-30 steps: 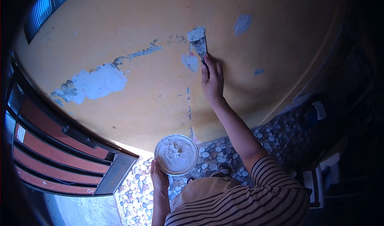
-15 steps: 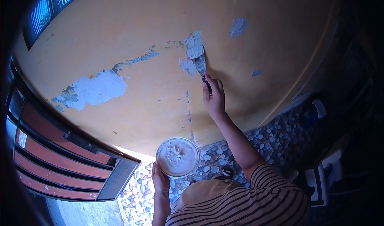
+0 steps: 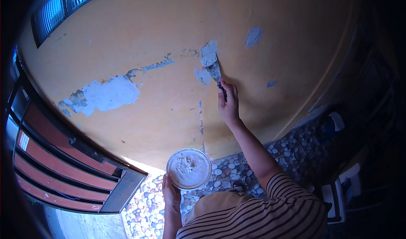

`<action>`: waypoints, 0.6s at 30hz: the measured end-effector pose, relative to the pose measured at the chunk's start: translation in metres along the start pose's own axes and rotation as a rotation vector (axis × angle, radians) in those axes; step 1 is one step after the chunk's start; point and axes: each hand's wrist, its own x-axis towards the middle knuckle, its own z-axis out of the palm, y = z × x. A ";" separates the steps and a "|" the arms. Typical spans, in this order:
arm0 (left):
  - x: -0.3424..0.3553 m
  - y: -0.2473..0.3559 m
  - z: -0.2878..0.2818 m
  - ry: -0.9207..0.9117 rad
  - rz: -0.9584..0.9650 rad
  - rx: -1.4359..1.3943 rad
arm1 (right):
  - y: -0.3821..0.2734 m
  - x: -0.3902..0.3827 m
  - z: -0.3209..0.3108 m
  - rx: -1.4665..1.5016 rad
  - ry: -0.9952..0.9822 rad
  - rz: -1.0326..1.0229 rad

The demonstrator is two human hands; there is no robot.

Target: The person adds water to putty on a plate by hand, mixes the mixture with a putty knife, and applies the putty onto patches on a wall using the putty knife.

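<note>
My right hand (image 3: 228, 103) grips a putty knife (image 3: 215, 72) by its dark handle, its blade against the orange wall (image 3: 296, 57) on a fresh white filler patch (image 3: 209, 45) in the upper middle. Just below and left of the blade sits another white patch (image 3: 200, 76). My left hand (image 3: 170, 190) holds a round container (image 3: 189, 168) of white paste by its left side, low and close to my body. The paste has a lumpy centre. Farther left on the wall is a large white patch (image 3: 110, 95) with flaking paint along a crack.
A gate with red slats (image 3: 63, 163) is at lower left, a louvred window (image 3: 50, 19) at upper left. Pebble-patterned floor (image 3: 270, 158) runs along the wall's foot. A white object (image 3: 332, 196), possibly a chair, stands at the lower right.
My right hand and the putty knife have moved down the wall, and white filler now shows above the blade. The view has shifted slightly; my left hand still holds the container.
</note>
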 end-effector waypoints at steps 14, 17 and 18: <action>-0.013 -0.003 0.014 0.081 0.046 0.015 | -0.020 0.204 -0.149 -0.319 -0.667 -0.240; -0.011 -0.014 0.018 0.081 0.030 -0.004 | -0.042 0.258 -0.152 -0.558 -0.774 -0.420; -0.009 -0.018 0.021 0.081 0.039 -0.007 | -0.047 0.272 -0.147 -0.648 -0.832 -0.490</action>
